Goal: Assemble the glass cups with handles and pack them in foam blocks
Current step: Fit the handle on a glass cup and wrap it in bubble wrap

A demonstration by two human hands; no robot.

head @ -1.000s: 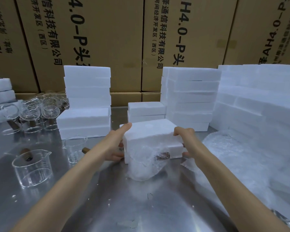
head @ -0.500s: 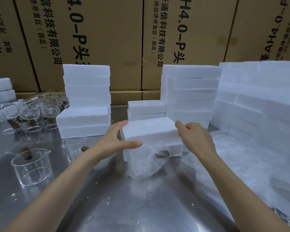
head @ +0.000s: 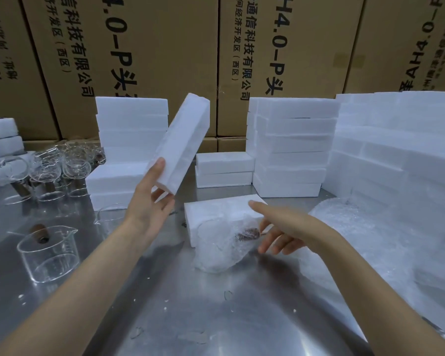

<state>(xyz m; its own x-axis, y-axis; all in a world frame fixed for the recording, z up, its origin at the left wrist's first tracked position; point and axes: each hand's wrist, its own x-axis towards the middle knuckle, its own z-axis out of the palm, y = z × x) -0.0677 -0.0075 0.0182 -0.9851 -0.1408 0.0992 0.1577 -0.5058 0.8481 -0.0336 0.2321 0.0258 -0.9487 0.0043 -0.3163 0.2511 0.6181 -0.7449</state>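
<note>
My left hand [head: 149, 201] holds a white foam block [head: 183, 142] by its lower end, lifted and tilted up to the right above the steel table. Below it a second foam block [head: 216, 209] lies flat on the table. Against its front edge leans a glass cup wrapped in bubble wrap [head: 221, 245], its brown handle showing through. My right hand [head: 280, 232] hovers just right of the wrapped cup, fingers loose, holding nothing. A bare glass cup with a brown handle [head: 48, 253] stands at the left.
Foam block stacks stand behind: left [head: 129, 134], a low pair at centre [head: 224, 170], right [head: 293, 145], and a large pile far right [head: 396, 150]. Several glass cups [head: 52, 170] cluster at the back left. Bubble wrap sheets [head: 357, 235] lie at the right. Cardboard boxes [head: 152, 47] wall the back.
My left hand has lifted the upper foam block off the lower one and tilted it up. My right hand let go of the block and dropped toward the wrapped cup.
</note>
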